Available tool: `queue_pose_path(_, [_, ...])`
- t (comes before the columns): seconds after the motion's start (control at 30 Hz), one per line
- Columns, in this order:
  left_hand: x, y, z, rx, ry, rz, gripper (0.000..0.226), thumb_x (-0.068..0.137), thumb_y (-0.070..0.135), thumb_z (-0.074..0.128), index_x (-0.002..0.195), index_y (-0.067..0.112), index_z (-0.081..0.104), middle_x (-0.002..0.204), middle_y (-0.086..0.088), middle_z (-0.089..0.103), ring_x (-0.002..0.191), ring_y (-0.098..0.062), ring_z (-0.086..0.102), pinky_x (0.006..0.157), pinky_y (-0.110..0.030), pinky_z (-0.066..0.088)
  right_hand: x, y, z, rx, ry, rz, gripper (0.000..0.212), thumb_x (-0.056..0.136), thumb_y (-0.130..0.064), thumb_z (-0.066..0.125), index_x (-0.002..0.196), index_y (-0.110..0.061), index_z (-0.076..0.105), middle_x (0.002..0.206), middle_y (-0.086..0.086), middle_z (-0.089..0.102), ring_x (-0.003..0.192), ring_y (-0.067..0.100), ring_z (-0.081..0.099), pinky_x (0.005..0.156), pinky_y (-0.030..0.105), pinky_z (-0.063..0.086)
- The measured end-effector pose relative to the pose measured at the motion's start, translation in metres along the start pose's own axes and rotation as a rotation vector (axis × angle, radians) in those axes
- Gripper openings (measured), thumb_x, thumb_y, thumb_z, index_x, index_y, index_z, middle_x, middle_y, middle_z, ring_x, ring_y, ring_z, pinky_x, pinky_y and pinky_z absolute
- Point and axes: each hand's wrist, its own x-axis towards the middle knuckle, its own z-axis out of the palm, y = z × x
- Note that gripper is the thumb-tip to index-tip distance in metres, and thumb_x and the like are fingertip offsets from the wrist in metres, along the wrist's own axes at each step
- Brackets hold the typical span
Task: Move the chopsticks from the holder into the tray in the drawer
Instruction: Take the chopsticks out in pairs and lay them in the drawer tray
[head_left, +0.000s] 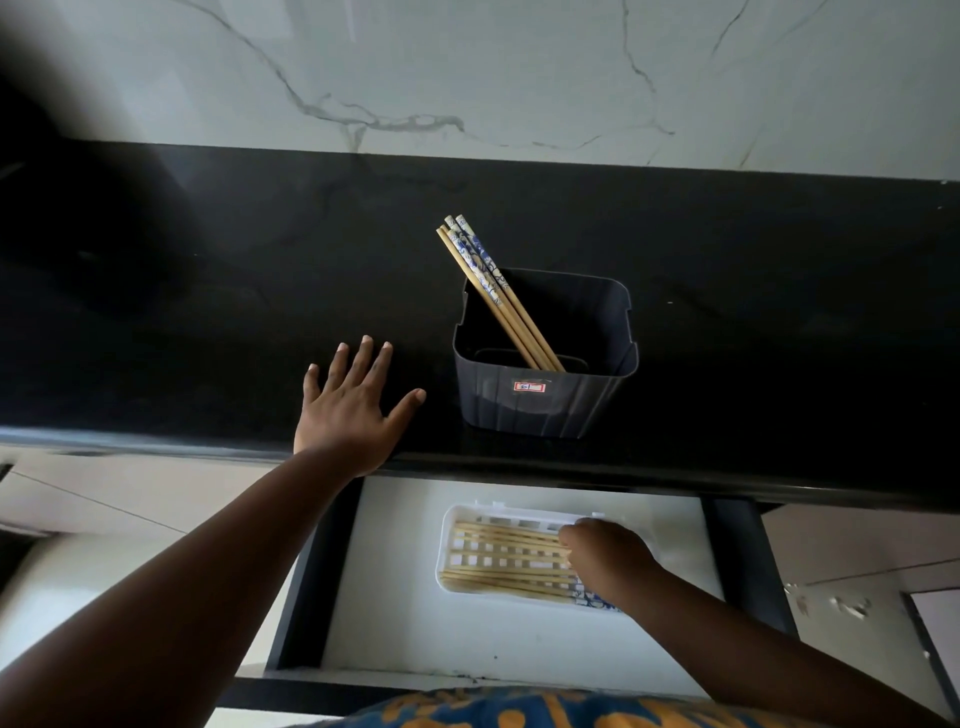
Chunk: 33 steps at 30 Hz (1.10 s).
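Note:
A dark square holder (545, 400) stands on the black counter with several bamboo chopsticks (493, 296) leaning to its back left; their tops carry a blue and white pattern. Below, in the open drawer, a white slotted tray (457, 519) holds several chopsticks (506, 558) lying lengthwise. My right hand (608, 564) is down in the tray at its right end, fingers curled over the patterned ends of the chopsticks there; whether it still grips them I cannot tell. My left hand (353, 405) rests flat on the counter, fingers spread, just left of the holder.
The black counter (208, 312) runs the full width, backed by a white marbled wall (519, 78). The drawer (395, 597) has a white floor and dark side walls. Pale floor tiles show on both sides below.

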Motion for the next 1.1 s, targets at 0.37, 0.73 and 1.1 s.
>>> queue_pose_path(0.37, [0.001, 0.001, -0.001, 0.002, -0.004, -0.001, 0.083, 0.086, 0.076, 0.012, 0.155, 0.03, 0.006, 0.163, 0.004, 0.0, 0.149, -0.018, -0.008, 0.119, -0.046, -0.004, -0.004, 0.01, 0.012, -0.005, 0.063, 0.006, 0.037, 0.079, 0.002, 0.052, 0.105, -0.021, 0.065, 0.098, -0.005, 0.062, 0.084, 0.017, 0.058, 0.066, 0.023, 0.042])
queue_pose_path(0.73, [-0.001, 0.002, -0.004, 0.005, -0.041, 0.02, 0.087, 0.083, 0.076, 0.004, 0.155, 0.028, 0.0, 0.163, 0.002, -0.006, 0.149, -0.02, -0.012, 0.119, -0.047, -0.006, -0.075, -0.014, -0.146, 0.45, -0.255, -0.015, 0.033, 0.084, -0.045, 0.068, 0.111, -0.027, 0.067, 0.111, -0.01, 0.068, 0.096, 0.01, 0.062, 0.081, 0.025, 0.05])
queue_pose_path(1.1, [0.004, 0.002, -0.004, 0.001, -0.132, 0.001, 0.081, 0.089, 0.072, 0.013, 0.154, 0.027, -0.005, 0.163, 0.001, -0.011, 0.148, -0.022, -0.016, 0.118, -0.048, -0.008, -0.075, -0.059, -0.277, 0.69, 0.608, -0.102, 0.006, 0.081, -0.022, 0.07, 0.076, -0.023, 0.073, 0.067, -0.009, 0.07, 0.061, 0.006, 0.063, 0.065, 0.031, 0.053])
